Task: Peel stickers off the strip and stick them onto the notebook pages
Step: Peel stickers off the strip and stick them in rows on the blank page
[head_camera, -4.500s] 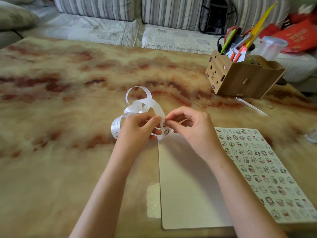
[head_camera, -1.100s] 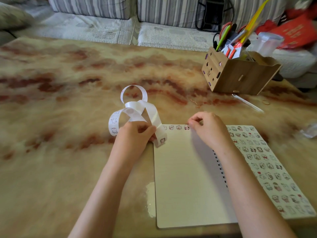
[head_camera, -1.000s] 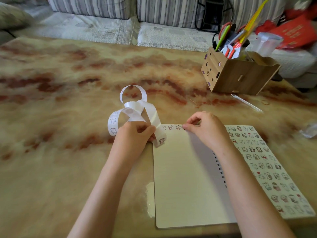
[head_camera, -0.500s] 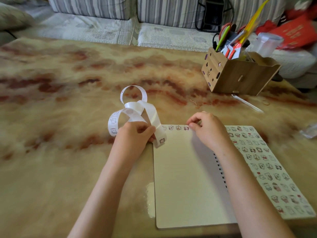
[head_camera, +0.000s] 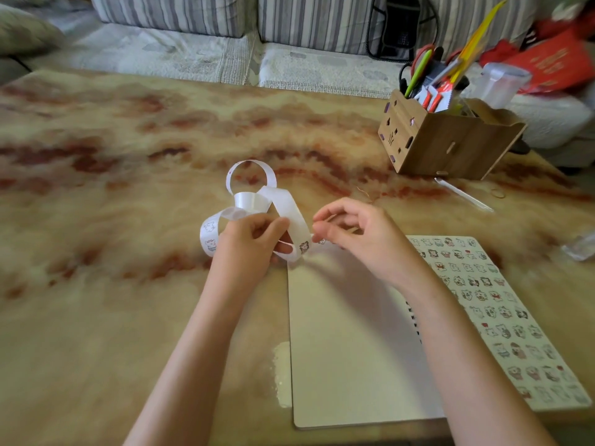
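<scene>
My left hand (head_camera: 248, 243) grips a curly white sticker strip (head_camera: 283, 204) just off the notebook's top left corner. One small sticker (head_camera: 304, 246) shows on the strip's lower end. My right hand (head_camera: 360, 239) hovers over the top of the blank left page (head_camera: 347, 349), fingers curled. Its thumb and forefinger sit slightly apart beside the strip's end, with nothing visible between them. The open spiral notebook lies flat, and its right page (head_camera: 483, 300) is filled with rows of stickers. My right hand hides most of the stickers along the left page's top edge.
A wooden organizer (head_camera: 450, 146) with scissors and pens stands at the back right of the marbled table. Near it lie a clear pen (head_camera: 463, 194) and a rubber band (head_camera: 497, 192). A clear wrapper (head_camera: 579, 247) lies at the right edge. A striped sofa runs behind.
My right hand has lifted off the top edge of the left page and moved left to the strip's end. My left hand still holds the strip in the same place.
</scene>
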{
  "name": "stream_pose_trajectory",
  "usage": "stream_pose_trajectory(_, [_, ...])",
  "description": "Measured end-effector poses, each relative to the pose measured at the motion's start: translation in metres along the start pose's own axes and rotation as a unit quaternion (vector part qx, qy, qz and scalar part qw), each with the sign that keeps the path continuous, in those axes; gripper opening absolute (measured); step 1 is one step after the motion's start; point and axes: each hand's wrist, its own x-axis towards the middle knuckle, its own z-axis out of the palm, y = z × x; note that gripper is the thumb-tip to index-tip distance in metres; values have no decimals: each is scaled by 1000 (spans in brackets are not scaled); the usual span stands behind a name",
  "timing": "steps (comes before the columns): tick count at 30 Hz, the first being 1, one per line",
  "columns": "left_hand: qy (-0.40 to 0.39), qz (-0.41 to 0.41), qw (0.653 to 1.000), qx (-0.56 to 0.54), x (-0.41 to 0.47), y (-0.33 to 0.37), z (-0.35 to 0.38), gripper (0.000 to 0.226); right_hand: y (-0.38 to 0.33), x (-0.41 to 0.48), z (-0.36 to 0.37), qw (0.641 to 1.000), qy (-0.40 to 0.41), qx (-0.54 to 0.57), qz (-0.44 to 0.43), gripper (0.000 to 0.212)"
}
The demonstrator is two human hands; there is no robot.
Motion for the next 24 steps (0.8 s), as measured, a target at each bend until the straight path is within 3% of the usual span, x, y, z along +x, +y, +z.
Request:
stream_pose_trajectory(3, [0,17,1000,-10,1,1,-1,25,-3,-2,6,1000,-23,7,-7,17])
stream_pose_trajectory(7, [6,22,999,-39,2,4,-2,27,-2,0,9,999,4,35,-20,19])
stream_pose_trajectory(12, [-49,-4,994,-101,0,8,-1,37,1,2,9,998,36,45,-32,14])
stream_pose_trajectory(17, [-56,14,997,-59,0,3,1,20,-2,1,9,997,34,59,-46,12])
stream_pose_trajectory(24, [-47,15,996,-69,-2,5,1,18,-2,0,10,997,45,29,-63,11])
